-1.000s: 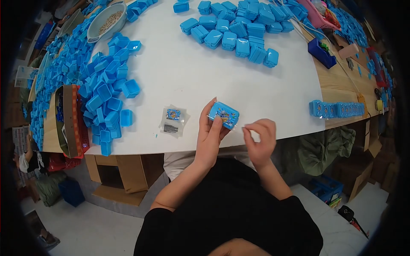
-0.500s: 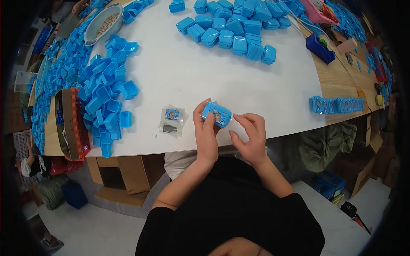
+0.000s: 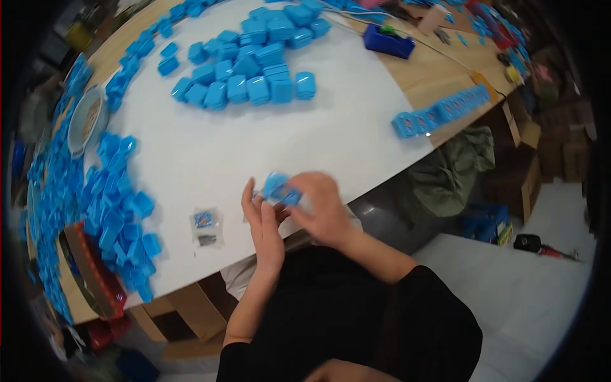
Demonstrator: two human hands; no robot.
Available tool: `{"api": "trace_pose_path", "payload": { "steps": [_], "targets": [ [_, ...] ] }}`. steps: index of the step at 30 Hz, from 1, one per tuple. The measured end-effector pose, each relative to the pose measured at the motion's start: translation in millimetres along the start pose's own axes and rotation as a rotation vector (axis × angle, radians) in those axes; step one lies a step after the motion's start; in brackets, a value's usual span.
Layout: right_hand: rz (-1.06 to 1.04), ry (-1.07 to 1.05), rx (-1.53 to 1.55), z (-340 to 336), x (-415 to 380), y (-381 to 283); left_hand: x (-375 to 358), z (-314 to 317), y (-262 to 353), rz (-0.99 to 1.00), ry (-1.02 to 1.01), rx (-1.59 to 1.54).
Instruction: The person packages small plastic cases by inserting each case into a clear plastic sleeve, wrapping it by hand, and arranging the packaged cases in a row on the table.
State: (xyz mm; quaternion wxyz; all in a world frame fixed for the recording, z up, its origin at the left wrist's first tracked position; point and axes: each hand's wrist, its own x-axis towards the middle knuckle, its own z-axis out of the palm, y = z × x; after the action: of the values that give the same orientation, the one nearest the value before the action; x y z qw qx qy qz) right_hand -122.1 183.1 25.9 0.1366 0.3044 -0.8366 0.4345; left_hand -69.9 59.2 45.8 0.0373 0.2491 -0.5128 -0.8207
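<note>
Close to the table's front edge, my right hand (image 3: 321, 207) is closed on a small blue plastic box (image 3: 278, 186) with a printed label, holding it tilted. My left hand (image 3: 262, 226) is just left of the box and beneath it, its index finger and thumb apart. The thumb tip is by the box's lower corner; blur hides whether they touch. A clear packet (image 3: 207, 227) with a colourful printed card lies on the white table top (image 3: 191, 149), left of my left hand.
Closed blue boxes (image 3: 248, 63) are heaped at the back. Open blue box halves (image 3: 118, 204) pile up at the left, near a bowl (image 3: 87, 121) of small pale pieces. At the right are a row of labelled boxes (image 3: 442, 111) and a dark-blue tape dispenser (image 3: 388, 42).
The view has swung right and tilted. My right hand, which was open beside the box, now grips it. My left finger and thumb, formerly around the box, are now apart.
</note>
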Motion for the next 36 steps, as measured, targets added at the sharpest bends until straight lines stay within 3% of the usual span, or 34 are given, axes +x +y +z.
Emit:
{"api": "trace_pose_path", "payload": {
  "steps": [1,3,5,6,8,13,16,18,19,21,23,28,34,36],
  "targets": [
    [0.073,0.145,-0.07,-18.6,2.0,20.0,3.7,-2.1,-4.1,-0.006,-0.027,0.002],
    [0.197,0.441,-0.321,-70.8,2.7,67.5,15.4,-19.3,-17.3,0.508,0.013,0.458],
    [0.188,0.535,-0.792,-135.1,0.0,118.7,27.5,-48.1,-15.5,0.705,0.023,1.064],
    [0.217,0.531,-0.896,-157.2,-5.0,140.3,30.7,-53.0,-17.0,0.706,0.013,1.063],
    [0.274,0.492,-1.064,-183.4,-14.2,176.1,33.0,-56.6,-22.4,0.701,0.063,1.378],
    [0.17,0.505,-1.305,-186.3,-20.5,190.2,32.8,-61.3,-30.8,0.663,0.001,1.575],
    [0.089,0.634,-1.194,-165.7,-11.1,158.8,34.3,-66.2,-33.0,0.659,0.044,1.546],
    [0.18,0.479,-0.618,-114.8,-12.7,119.5,34.0,-71.3,-30.5,0.898,0.075,1.083],
    [0.221,0.312,-0.366,-77.6,-10.3,93.1,31.7,-73.6,-28.4,0.85,0.093,1.012],
    [0.211,0.054,-0.143,-5.8,-1.5,44.6,27.5,-77.8,-21.3,0.809,0.143,0.96],
    [0.229,-0.044,-0.164,46.4,3.7,14.4,22.3,-80.6,-13.7,0.738,0.119,0.844],
    [0.105,-0.149,-0.126,67.3,-3.3,21.7,8.8,-95.0,-6.2,0.485,0.098,0.57],
    [0.206,-0.2,0.029,59.8,7.1,21.0,27.7,-77.6,-2.8,0.749,0.209,1.026],
    [0.202,-0.233,0.162,46.2,24.1,14.2,31.6,-77.0,1.2,0.398,0.108,0.539]
  ]
}}
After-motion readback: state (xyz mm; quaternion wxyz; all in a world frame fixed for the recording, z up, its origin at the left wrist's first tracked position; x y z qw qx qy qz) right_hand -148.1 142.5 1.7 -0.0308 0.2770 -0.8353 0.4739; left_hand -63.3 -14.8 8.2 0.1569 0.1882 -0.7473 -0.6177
